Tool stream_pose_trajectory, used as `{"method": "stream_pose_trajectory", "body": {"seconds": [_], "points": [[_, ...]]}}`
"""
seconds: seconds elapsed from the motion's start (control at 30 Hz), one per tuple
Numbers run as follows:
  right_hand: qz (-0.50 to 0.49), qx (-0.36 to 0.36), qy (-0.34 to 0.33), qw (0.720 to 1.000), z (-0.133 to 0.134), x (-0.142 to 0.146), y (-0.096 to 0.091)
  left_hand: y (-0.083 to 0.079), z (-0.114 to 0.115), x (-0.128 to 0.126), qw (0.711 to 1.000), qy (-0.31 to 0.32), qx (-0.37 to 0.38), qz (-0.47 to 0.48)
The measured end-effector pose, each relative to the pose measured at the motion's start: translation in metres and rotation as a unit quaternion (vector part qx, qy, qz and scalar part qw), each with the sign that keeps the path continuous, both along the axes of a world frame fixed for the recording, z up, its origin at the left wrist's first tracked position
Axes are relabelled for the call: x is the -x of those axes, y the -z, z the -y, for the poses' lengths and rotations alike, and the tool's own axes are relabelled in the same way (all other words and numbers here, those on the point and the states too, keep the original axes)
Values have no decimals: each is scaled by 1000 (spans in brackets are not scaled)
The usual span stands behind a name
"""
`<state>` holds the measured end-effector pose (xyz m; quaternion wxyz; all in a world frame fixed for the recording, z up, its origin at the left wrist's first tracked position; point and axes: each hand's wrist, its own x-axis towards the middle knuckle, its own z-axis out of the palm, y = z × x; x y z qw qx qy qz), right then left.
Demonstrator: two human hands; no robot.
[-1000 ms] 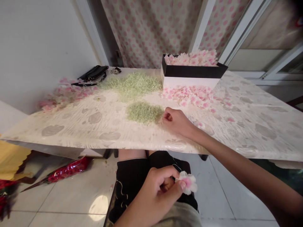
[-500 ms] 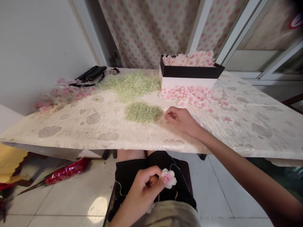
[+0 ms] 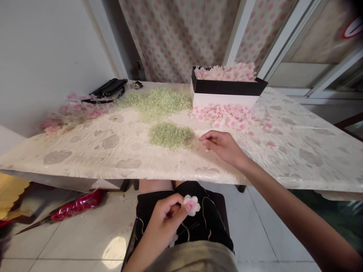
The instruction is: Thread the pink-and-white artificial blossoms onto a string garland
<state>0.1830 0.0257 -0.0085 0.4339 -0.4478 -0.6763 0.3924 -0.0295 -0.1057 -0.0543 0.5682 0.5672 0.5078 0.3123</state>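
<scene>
Above my lap, my left hand (image 3: 171, 215) pinches a white artificial flower (image 3: 192, 205) with a pink centre between thumb and forefinger. Another pale petal (image 3: 173, 240) shows below that hand. My right hand (image 3: 219, 145) is over the front of the table, its fingers drawn together; a small pale bit shows under the fingertips, too little of it to name. Just left of the right hand lies a small mound of green shredded filler (image 3: 171, 136). Beyond it, loose pink flowers (image 3: 227, 116) lie heaped before a black-and-white box (image 3: 227, 99) holding more flowers (image 3: 227, 71).
A larger spread of green filler (image 3: 163, 101) covers the table's back middle. More pink flowers (image 3: 73, 113) and a black bag (image 3: 109, 88) sit at the back left. On the tiled floor lies a red wrapped bouquet (image 3: 76, 206). The patterned tablecloth (image 3: 127, 163) hangs over the front edge.
My left hand has shifted left and slightly up with the flower in it. My right hand has moved slightly right, its fingers a little straighter.
</scene>
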Motion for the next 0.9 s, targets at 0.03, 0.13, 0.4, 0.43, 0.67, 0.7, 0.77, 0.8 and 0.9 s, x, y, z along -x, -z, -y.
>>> {"method": "stream_pose_trajectory", "body": {"seconds": [0.03,0.13,0.4,0.43,0.67,0.7,0.77,0.8,0.9], "points": [[2,2,1,1000,-2,2,3,1,-1,0,1000,-5,-5,-3],[10,2,0,1000,-9,7,9,6,-3,1,999,-26,-19,-15],[13,-22,-24,999,1,10,-1,5,-8,-2,996,-74,-46,-2],[13,-20,-45,999,11,9,-6,2,-7,-3,995,-81,-52,3],[32,19,-210,977,94,15,-13,-15,2,-8,992,-86,-84,42],[38,9,-194,980,100,18,-9,-16,4,-9,992,-81,-86,46],[24,-12,-164,986,107,23,-2,-19,7,-11,993,-68,-87,52],[8,-20,-152,988,109,25,1,-20,8,-11,993,-61,-86,53],[-21,-34,-133,990,110,27,6,-21,10,-12,994,-38,-83,53]]}}
